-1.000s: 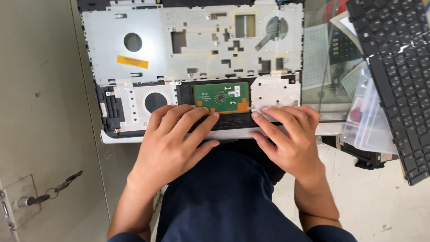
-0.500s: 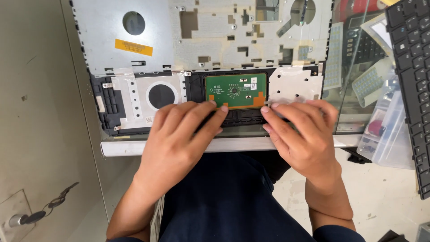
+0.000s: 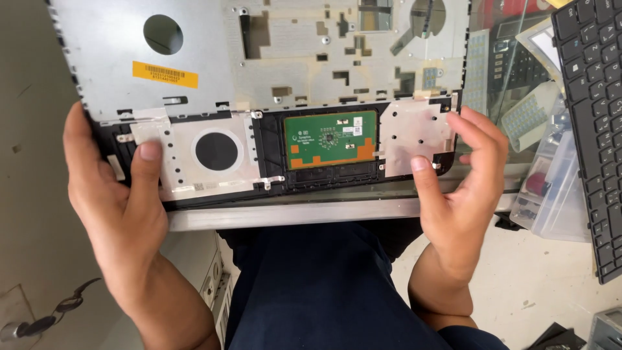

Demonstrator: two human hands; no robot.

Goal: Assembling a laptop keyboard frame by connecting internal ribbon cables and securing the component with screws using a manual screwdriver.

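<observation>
Nearest are the person's dark blue trousers (image 3: 324, 291), and just above the knees runs the bare metal edge of the workbench (image 3: 291, 214), over which both hands come up. The left hand (image 3: 116, 194) is clamped on the lower left corner of the wide, flat grey plastic laptop palmrest shell (image 3: 194, 58), which lies inner face up across the bench: thumb pressed flat on the silvery foil panel, the other fingers wrapped round the outer edge and under it, out of sight. The right hand (image 3: 463, 188) is half open at the lower right corner, thumb tip resting on the foil patch there, the fingers spread and curled loosely above the edge without closing on it. The shell looks light but broad and a little flexible, thin where it is cut out, so it would likely twist if lifted by one corner; the firm outer rim at both lower corners seems the safe hold. The small green touchpad circuit board (image 3: 330, 138) in the middle looks fragile and is best left untouched. Further off on the right lie a clear plastic bag of small parts (image 3: 557, 188) and a loose black keyboard (image 3: 593, 116).
</observation>
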